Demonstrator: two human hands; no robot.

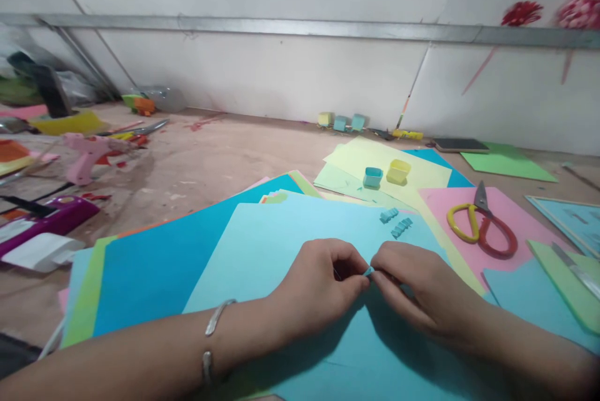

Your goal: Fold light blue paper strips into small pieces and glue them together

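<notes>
Between my fingertips is a tiny light-blue paper piece (369, 272), mostly hidden. My left hand (323, 282) pinches it from the left, thumb and forefinger together. From the right, my right hand (417, 282) pinches the same piece. Both hands are over a light-blue paper sheet (272, 232). Just beyond my right hand lie two folded blue paper strips, one nearer (402, 227) and one farther (389, 215). A small blue paper box (373, 177) and a yellow paper box (398, 171) stand open-topped on pale yellow paper.
Scissors (482, 223) with yellow and red handles lie on pink paper at the right, near a knife (579, 270). A pink glue gun (87, 154) and a purple power strip (51, 220) are at the left. Small paper cubes (340, 123) line the wall.
</notes>
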